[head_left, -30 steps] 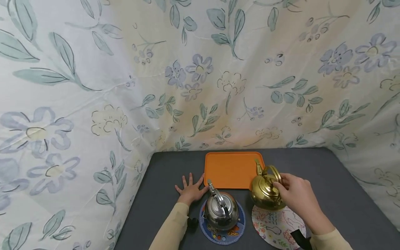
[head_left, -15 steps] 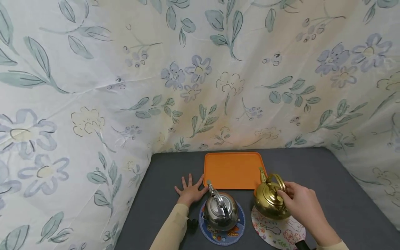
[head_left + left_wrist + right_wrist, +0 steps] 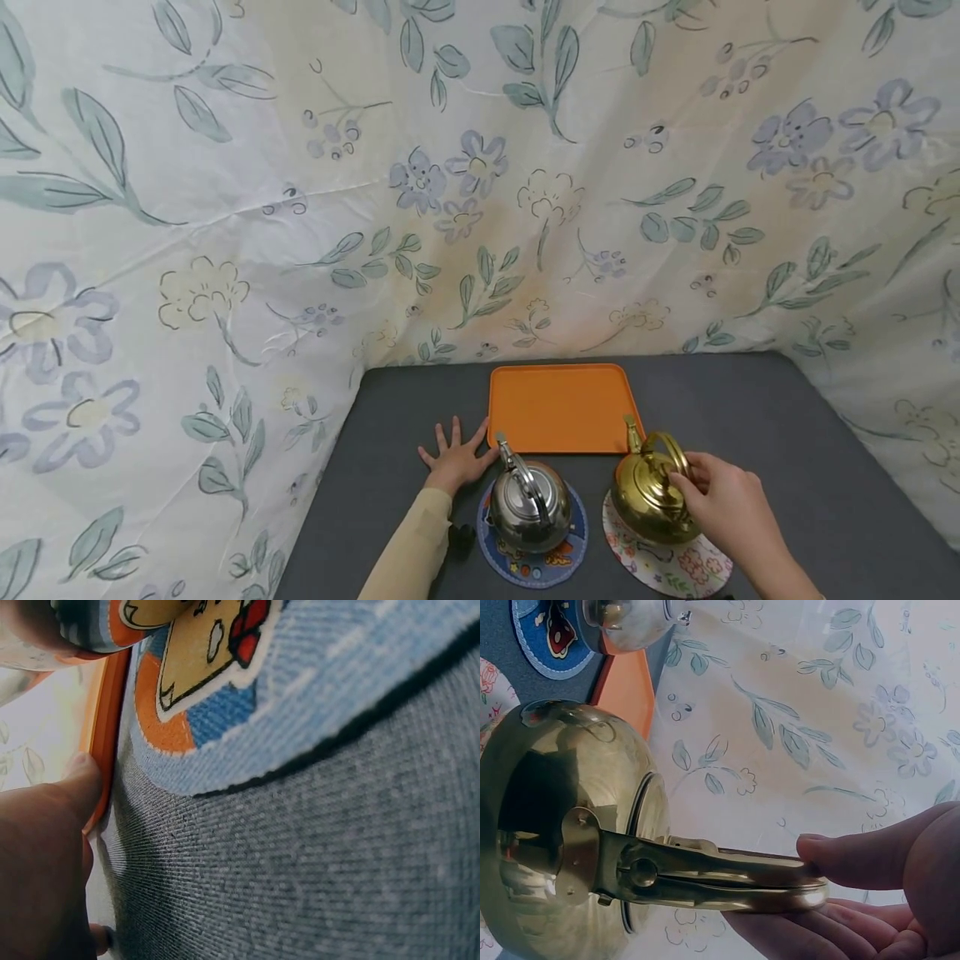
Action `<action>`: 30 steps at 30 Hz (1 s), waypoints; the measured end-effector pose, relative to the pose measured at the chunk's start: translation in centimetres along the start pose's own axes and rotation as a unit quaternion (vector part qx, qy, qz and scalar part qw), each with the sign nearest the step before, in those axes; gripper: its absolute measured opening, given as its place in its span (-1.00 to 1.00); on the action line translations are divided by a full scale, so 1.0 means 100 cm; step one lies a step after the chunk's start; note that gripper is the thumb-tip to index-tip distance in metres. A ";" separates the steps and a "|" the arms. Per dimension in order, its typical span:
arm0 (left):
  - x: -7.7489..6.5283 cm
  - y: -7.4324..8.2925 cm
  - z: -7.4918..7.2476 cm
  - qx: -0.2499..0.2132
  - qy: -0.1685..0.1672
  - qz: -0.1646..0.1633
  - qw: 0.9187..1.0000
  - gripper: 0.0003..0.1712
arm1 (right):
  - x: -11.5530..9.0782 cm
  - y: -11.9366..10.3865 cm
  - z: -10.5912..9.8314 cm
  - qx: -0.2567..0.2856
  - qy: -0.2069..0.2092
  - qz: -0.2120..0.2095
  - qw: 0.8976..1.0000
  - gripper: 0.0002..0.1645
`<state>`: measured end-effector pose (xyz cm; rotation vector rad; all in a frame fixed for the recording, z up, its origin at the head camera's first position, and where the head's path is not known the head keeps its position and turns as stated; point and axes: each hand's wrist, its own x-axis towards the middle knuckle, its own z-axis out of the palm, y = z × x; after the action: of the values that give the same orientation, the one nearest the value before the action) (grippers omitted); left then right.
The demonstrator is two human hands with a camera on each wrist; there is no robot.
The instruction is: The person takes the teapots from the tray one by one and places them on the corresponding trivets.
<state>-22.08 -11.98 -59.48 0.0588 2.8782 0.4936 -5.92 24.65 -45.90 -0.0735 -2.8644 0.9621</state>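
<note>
A gold kettle [image 3: 654,496] is over the round white floral mat [image 3: 686,567] on the right. My right hand [image 3: 731,504] grips its arched handle, thumb on one side and fingers on the other, as the right wrist view shows at the gold handle [image 3: 727,877]. A silver kettle [image 3: 529,508] sits on a round blue mat [image 3: 534,577] in the middle, spout toward the back left. Left of it my left hand [image 3: 457,458] rests with fingers spread, its thumb side at the orange tray's [image 3: 558,408] near left corner. In the left wrist view the thumb [image 3: 82,780] meets the tray's orange edge [image 3: 109,720].
A dark grey table [image 3: 405,400] carries everything. Behind and to the left hangs a floral curtain [image 3: 420,275], close along the table's edges. A small black object [image 3: 461,540] lies beside the left forearm.
My right hand has brought the gold kettle toward me and slightly right, from beside the tray's corner to over the floral mat. The left hand and silver kettle have stayed put.
</note>
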 end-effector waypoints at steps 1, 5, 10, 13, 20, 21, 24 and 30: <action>0.000 0.000 0.000 0.000 0.000 0.000 1.000 -0.10 | 0.000 0.000 0.000 0.000 -0.002 0.002 1.000 -0.42; 0.000 -0.001 0.001 0.003 0.000 -0.002 1.000 -0.10 | 0.000 0.002 0.002 0.003 -0.011 0.013 1.000 -0.41; 0.000 -0.001 0.001 0.005 0.004 -0.002 1.000 -0.09 | -0.001 0.004 0.004 0.008 -0.015 0.022 1.000 -0.40; 0.000 0.000 0.002 0.006 0.002 -0.003 1.000 -0.10 | -0.002 0.005 0.005 0.008 -0.012 0.024 1.000 -0.41; -0.002 0.004 0.001 0.002 -0.001 0.001 1.000 -0.11 | -0.007 0.007 0.006 0.010 -0.011 0.028 0.999 -0.42; -0.002 0.004 0.001 0.002 -0.002 0.002 1.000 -0.11 | -0.008 0.007 0.007 0.010 -0.013 0.029 0.999 -0.41; -0.002 0.004 0.002 0.001 0.000 0.002 1.000 -0.11 | -0.009 0.008 0.007 0.010 -0.017 0.030 0.999 -0.38; 0.000 0.003 0.004 0.005 -0.008 -0.005 1.000 -0.09 | -0.007 0.010 0.004 0.003 -0.035 0.033 0.999 -0.27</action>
<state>-22.01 -11.59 -59.76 0.0503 2.8643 0.4742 -5.29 25.12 -46.86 -0.1372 -2.9400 1.0045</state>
